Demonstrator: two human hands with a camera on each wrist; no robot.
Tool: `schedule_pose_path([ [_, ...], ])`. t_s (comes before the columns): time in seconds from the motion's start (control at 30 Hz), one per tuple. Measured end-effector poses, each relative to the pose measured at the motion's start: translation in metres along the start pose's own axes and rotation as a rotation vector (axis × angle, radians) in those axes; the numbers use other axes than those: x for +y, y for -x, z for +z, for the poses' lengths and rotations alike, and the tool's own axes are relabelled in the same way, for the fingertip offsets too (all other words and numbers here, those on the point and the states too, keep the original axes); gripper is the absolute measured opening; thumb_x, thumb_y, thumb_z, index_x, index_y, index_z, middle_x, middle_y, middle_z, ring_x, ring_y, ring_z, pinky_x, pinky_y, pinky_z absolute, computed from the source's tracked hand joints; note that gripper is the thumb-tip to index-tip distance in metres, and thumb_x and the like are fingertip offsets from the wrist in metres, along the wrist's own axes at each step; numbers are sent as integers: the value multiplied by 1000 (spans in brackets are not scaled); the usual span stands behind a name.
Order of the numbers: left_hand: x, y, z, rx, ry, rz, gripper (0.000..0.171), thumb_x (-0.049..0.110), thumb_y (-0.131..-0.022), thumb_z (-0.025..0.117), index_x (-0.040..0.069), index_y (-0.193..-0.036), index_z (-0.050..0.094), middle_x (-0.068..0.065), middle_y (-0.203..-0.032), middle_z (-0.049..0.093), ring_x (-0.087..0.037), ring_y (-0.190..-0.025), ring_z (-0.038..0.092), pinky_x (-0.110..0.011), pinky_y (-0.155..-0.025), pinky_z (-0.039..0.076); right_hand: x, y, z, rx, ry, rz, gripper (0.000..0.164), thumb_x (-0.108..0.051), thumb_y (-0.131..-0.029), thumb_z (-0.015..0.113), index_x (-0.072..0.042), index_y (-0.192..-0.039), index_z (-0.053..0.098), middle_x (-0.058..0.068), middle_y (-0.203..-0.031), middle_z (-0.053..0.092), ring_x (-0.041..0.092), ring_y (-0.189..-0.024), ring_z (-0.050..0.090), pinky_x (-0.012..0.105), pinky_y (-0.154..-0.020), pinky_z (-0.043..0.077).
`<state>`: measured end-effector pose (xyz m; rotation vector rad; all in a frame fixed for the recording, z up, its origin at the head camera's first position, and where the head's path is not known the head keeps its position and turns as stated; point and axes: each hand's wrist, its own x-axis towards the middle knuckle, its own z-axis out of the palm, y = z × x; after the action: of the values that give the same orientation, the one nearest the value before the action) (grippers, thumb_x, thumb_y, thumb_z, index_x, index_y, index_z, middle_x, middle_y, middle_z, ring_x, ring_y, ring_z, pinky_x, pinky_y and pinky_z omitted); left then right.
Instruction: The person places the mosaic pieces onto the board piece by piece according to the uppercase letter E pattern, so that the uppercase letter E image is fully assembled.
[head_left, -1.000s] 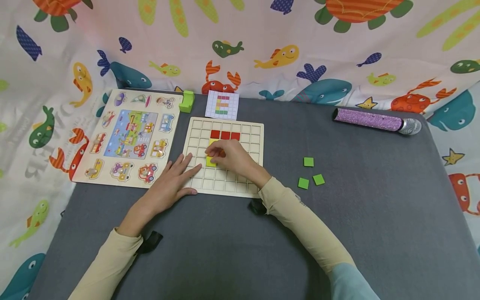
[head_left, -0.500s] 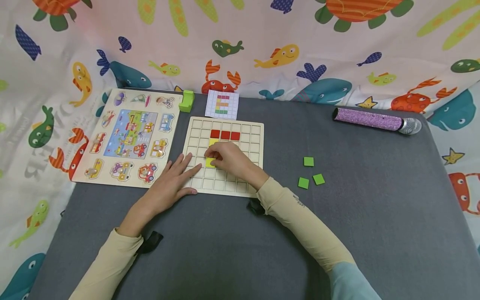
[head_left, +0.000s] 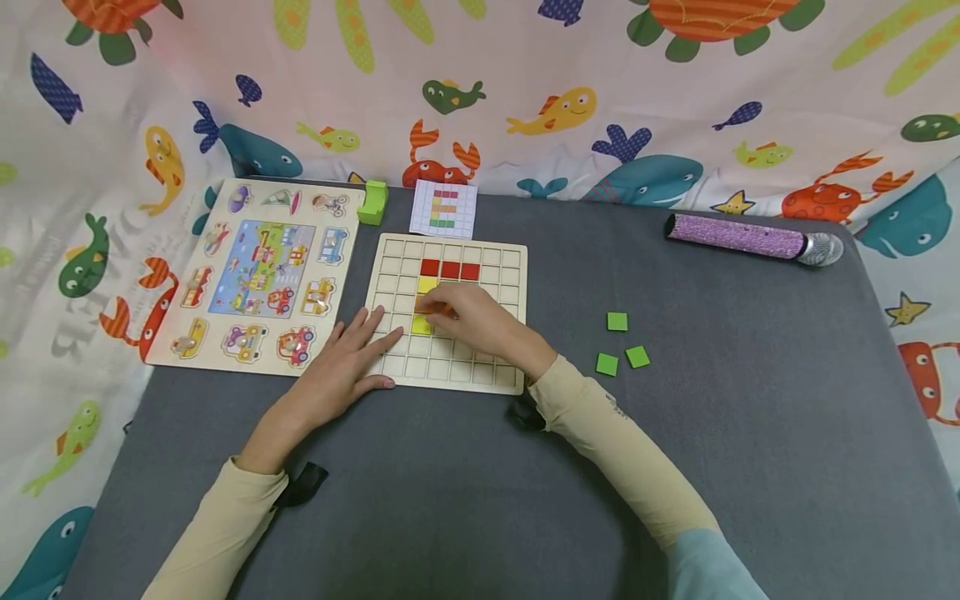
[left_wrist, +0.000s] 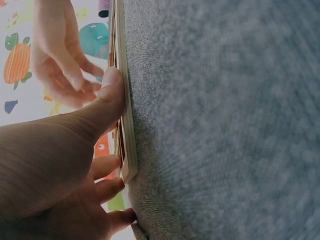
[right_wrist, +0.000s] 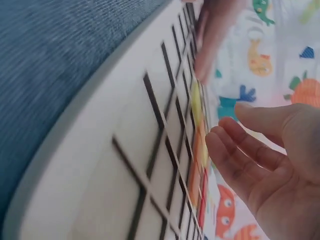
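A square wooden grid board (head_left: 510, 292) lies on the table. Red tiles (head_left: 450, 269) form a row near its top, with a yellow tile (head_left: 427, 284) below and another yellow tile (head_left: 422, 324) lower down. Orange tiles (right_wrist: 195, 175) show between the yellows, partly covered by my right hand (head_left: 480, 317) in the head view. That hand hovers close over them; in the right wrist view its thumb and fingers stand apart with nothing between them. My left hand (head_left: 341, 362) rests spread at the board's lower left corner, thumb against its edge (left_wrist: 127, 115).
Three green tiles (head_left: 617, 322) lie right of the board. A picture card (head_left: 443, 211) with a coloured tile pattern sits behind it. On the left are a vehicle puzzle board (head_left: 180, 333) and a green block (head_left: 372, 203). A purple microphone (head_left: 735, 236) lies at the back right.
My right hand has shifted slightly right and its fingers have loosened, baring orange in the row between the two yellow tiles. My left hand has stayed in place.
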<state>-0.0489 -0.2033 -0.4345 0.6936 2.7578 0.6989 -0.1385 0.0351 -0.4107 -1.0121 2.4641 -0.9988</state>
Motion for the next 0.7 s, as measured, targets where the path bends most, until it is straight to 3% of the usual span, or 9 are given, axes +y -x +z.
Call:
schedule_pose_path([
  [0.33, 1, 0, -3, -14, 11, -10, 71, 33, -91, 70, 11, -151, 39, -18, -162, 15, -39, -149, 5, -63, -115, 7, 34, 51, -41, 134, -57, 72, 25, -3, -93, 66, 0, -118, 69, 12, -111, 70, 21, -99, 64, 34, -85, 54],
  [0.5, 2, 1, -2, -16, 12, -20, 72, 33, -90, 70, 12, -152, 39, -17, -162, 14, -38, -149, 4, -62, -115, 6, 61, 84, -61, 197, -4, 143, 30, 0, -90, 68, 0, -120, 67, 15, -115, 68, 28, -104, 64, 40, -87, 53],
  [0.7, 2, 0, -2, -22, 8, -18, 72, 34, -91, 69, 13, -152, 38, -17, -162, 14, -37, -149, 4, -61, -116, 5, 89, 123, -69, 206, 68, 173, 28, 1, -89, 69, 0, -117, 68, 15, -113, 69, 28, -102, 67, 41, -87, 54],
])
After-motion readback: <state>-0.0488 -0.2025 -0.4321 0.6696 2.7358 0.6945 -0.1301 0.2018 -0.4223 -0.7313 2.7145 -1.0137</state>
